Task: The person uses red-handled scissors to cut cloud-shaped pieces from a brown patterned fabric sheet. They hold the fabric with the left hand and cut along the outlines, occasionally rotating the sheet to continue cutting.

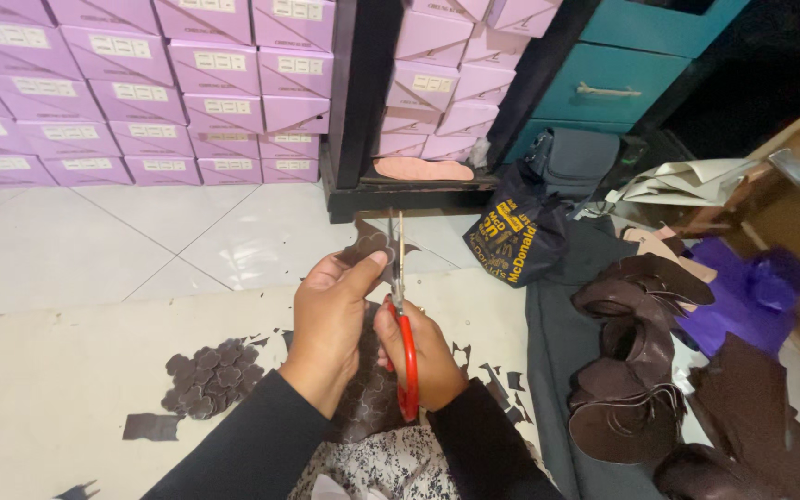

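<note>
Our left hand (331,319) pinches a dark brown leather piece (369,248) while our right hand (418,356) grips red-handled scissors (402,324), blades pointing far. Cut flower shapes (213,378) lie left; brown leather stacks (636,361) right; lilac boxes (141,88) far.

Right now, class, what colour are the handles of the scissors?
Red: the scissors' handles in the right hand show clearly in the head view.

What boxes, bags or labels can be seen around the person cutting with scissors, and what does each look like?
Stacked lilac boxes: upper left against the wall, flat rectangles, each with a pale end label.
More lilac boxes: top centre, behind a dark shelf post, stacked askew.
Black bag: on the floor right of centre, crumpled, with yellow print.
No screens or signs.
</note>
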